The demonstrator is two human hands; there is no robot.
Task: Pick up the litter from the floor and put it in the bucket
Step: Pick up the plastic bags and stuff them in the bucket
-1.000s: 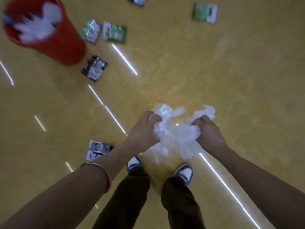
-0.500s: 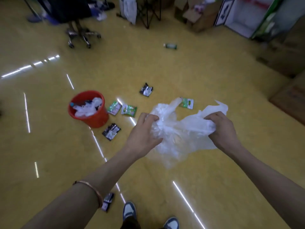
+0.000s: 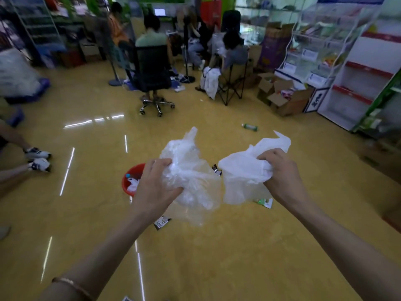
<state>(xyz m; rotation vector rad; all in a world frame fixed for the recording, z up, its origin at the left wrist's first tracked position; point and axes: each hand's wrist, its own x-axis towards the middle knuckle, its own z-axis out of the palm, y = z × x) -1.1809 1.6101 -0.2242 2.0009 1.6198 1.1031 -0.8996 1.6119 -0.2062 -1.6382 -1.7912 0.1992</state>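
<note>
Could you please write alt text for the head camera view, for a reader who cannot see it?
A person's left hand grips crumpled clear plastic and the right hand a white plastic bag, both held up above a yellow floor. A red bucket stands behind the left hand, with wrappers and a green bottle on the floor.

- Even, slightly dim indoor light.
- Long white streaks of glare on glossy yellow floor.
- Motion blur smears far shelving and left edge.
- Wide-angle bowing at borders; forearms stretched.
</note>
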